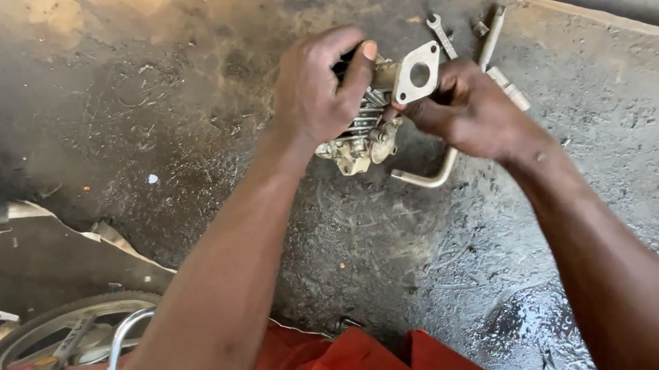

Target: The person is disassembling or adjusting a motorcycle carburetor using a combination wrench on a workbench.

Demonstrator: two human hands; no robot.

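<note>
Our left hand (321, 87) is clamped over the top of a small finned metal engine part (369, 128), thumb pressed beside its pale flange with a round hole (417, 75), so we judge the work to be mid-way: the part is off the machine and held up above the oily concrete floor (158, 134), with handling not finished. Just right of it, our right hand (470, 110) closes its fingers on the part's underside below the flange, while a small spanner (440, 34) and a bent metal tube (436, 173) lie on the floor beyond and beneath that hand.
</note>
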